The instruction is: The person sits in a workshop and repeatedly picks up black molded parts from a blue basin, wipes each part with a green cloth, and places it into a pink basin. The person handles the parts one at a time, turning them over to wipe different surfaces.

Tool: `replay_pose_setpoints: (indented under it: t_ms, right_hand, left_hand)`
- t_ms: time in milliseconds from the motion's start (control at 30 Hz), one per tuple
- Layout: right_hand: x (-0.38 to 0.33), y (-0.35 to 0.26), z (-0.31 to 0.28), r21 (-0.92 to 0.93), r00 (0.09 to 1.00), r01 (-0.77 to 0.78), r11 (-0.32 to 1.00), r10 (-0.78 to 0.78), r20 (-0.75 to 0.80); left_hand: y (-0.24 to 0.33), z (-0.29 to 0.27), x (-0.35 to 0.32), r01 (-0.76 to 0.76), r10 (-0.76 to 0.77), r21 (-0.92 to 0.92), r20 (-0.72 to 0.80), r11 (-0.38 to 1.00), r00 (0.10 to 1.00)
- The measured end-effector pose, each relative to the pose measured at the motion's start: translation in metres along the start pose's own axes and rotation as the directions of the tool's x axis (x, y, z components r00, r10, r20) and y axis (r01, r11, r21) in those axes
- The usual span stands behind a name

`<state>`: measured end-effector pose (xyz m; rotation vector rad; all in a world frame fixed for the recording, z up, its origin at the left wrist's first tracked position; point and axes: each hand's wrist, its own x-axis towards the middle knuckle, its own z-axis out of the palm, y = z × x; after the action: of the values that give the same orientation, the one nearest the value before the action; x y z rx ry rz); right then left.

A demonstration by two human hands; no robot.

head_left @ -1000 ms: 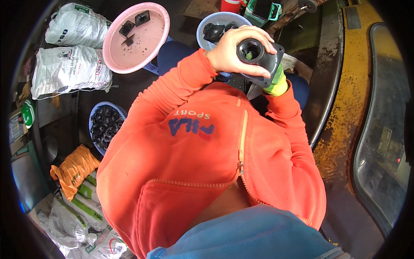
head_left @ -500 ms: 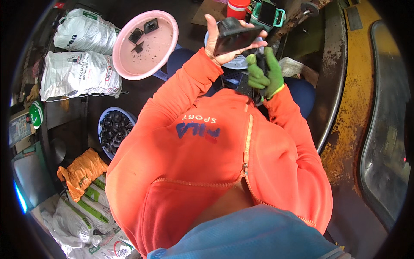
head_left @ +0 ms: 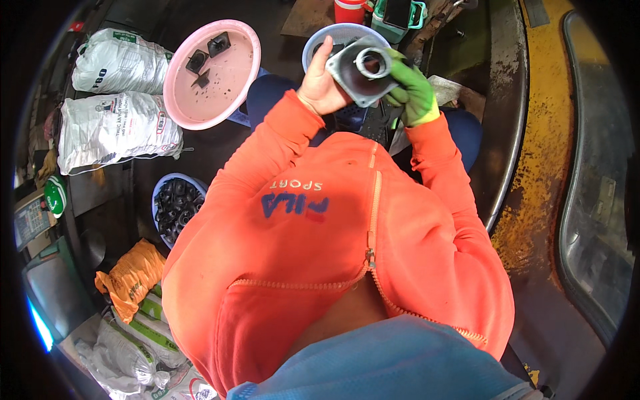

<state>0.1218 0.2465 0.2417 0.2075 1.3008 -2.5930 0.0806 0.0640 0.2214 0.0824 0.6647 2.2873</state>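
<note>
the bare left hand grasps a grey square plate by its left edge, thumb up along the side. the plate is flat and dull, metal by the look, with a raised round collar in its middle and small holes near the corners; it is tilted and held up in front of the chest. the right hand, in a bright green glove, is closed on the plate's right edge, fingers curled over the rim.

just behind the plate sits a pale blue basket with a mesh wall, mostly hidden by the plate and the hands, so what it holds cannot be told. to its left lies a wide pink bowl, smooth plastic, dirty inside, with a few small black square parts near its far rim. beyond the blue basket stand a red cup and a green box with a handle.

further left, two white sacks lie side by side, plump and creased. nearer the body, a second blue basket is full of dark, knobbly round parts, partly covered by the orange sleeve. below it lies a crumpled orange bag on more sacks.

to the right runs a curved metal edge, worn yellow paint with rust beyond it.
</note>
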Motion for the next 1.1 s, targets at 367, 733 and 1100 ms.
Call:
replay_pose_setpoints:
  t_ms: [367,733,1100]
  right_hand:
    - [-0.018,-0.008,-0.024,-0.873,0.884,0.391,0.291,-0.383,0.268]
    - [-0.019,-0.010,-0.019,-0.844,0.774,0.534,-0.045,-0.375,0.509]
    - [-0.020,0.018,-0.005,-0.751,0.934,0.308,0.584,-0.336,0.121]
  left_hand:
    - [0.005,-0.021,-0.004,0.163,-0.145,-0.175,0.109,0.971,0.983]
    - [0.006,-0.007,-0.009,0.070,-0.066,-0.084,0.048,0.994,0.997]
    - [0.004,0.024,-0.005,-0.403,0.401,0.039,0.046,0.914,0.915]
